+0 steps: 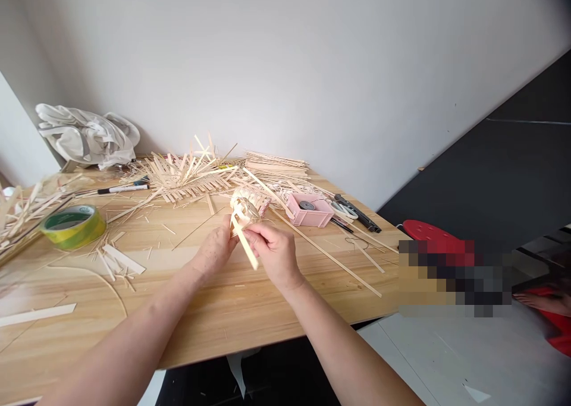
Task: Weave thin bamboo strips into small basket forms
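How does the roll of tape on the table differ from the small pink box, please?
The roll of tape is round and green-yellow, with an open middle; the pink box is rectangular, with a dark round thing inside. The tape lies left of both hands, the box right of them. Both rest on the wooden table, untouched.

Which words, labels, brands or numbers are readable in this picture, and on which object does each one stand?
No text can be read.
Roll of tape: green and yellow print on the rim, too small and blurred to read.
Marker pen: any marking is too small to tell.
Pink box: no label shows.
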{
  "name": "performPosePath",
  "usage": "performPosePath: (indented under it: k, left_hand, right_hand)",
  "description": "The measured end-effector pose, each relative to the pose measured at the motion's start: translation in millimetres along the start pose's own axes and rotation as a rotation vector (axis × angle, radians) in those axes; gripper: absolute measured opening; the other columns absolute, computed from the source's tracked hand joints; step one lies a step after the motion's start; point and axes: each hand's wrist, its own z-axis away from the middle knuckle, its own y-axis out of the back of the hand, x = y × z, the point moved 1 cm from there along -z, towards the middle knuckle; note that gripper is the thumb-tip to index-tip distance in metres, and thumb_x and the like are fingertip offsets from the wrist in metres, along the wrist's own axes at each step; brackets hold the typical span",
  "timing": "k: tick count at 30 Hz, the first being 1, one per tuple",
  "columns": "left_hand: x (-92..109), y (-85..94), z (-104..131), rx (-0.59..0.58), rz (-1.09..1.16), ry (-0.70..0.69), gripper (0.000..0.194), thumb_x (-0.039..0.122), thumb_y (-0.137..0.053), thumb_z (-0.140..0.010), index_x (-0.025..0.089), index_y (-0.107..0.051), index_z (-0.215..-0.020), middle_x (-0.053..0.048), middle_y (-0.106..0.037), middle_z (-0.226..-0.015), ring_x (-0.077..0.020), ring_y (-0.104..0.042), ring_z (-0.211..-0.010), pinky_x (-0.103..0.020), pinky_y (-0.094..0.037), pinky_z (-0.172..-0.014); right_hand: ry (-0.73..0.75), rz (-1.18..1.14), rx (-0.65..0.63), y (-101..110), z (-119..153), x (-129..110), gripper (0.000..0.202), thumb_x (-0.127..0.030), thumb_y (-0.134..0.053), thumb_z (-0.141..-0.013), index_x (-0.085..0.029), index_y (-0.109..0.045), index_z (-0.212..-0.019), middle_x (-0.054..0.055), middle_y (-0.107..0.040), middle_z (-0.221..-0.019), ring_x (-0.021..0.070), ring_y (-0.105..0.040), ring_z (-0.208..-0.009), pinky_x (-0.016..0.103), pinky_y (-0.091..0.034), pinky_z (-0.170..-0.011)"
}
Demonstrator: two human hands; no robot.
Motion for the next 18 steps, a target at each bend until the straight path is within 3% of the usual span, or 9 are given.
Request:
performPosePath:
  k: [3,6,10,14,18]
  left_hand:
    - [3.3,0.2,1.9,-0.051,-0.053,0.083,0.035,0.026,-0.044,-0.084,0.015,-0.042,-0.118,-0.011,-0.066,-0.094,-0.0236,-0.063,-0.087,-0.035,-0.049,-0.074]
    - [6.1,3.1,3.2,-0.086,-0.117,0.115,0.037,0.026,-0.039,-0.087,0.014,-0.037,-0.122,-0.011,-0.066,-0.094,-0.0237,-0.064,-0.089,-0.035,-0.048,-0.074]
    - [2.5,8.7,0.8,-0.082,-0.290,0.125,0.038,0.025,-0.039,-0.087,0.013,-0.036,-0.123,-0.011,-0.067,-0.089,-0.0237,-0.065,-0.082,-0.032,-0.047,-0.069]
    - [-4.6,12.5,-2.2,-0.040,-0.507,0.084,0.036,0.025,-0.041,-0.086,0.014,-0.040,-0.120,-0.011,-0.066,-0.085,-0.0228,-0.065,-0.079,-0.029,-0.046,-0.064]
    - [-3.7,15.1,-1.0,-0.034,-0.623,0.022,0.035,0.021,-0.041,-0.086,0.017,-0.041,-0.120,-0.009,-0.064,-0.084,-0.0205,-0.063,-0.079,-0.026,-0.046,-0.063]
  right_hand:
    - [0.132,0.087,0.038,-2.3,0.1,-0.7,0.020,-0.027,-0.050,-0.085,-0.022,-0.069,-0.083,0.003,-0.070,-0.075,0.0158,-0.063,-0.066,0.028,-0.050,-0.065]
    - [0.212,0.116,-0.030,1.4,0.8,-1.9,0.022,-0.025,-0.046,-0.087,-0.024,-0.067,-0.094,0.004,-0.071,-0.088,0.0181,-0.065,-0.079,0.031,-0.051,-0.074]
    - [0.265,0.163,-0.153,19.7,5.4,-0.5,0.027,-0.024,-0.044,-0.087,-0.026,-0.059,-0.110,0.003,-0.069,-0.085,0.0156,-0.064,-0.074,0.030,-0.051,-0.071]
    - [0.159,0.142,-0.088,46.6,4.4,10.4,0.026,-0.024,-0.048,-0.084,-0.020,-0.058,-0.108,0.002,-0.063,-0.071,0.0134,-0.058,-0.059,0.027,-0.049,-0.055]
    - [-0.020,0.105,0.079,62.8,-4.6,14.3,0.014,-0.026,-0.051,-0.080,-0.018,-0.061,-0.086,0.005,-0.061,-0.080,0.0149,-0.059,-0.069,0.026,-0.050,-0.057]
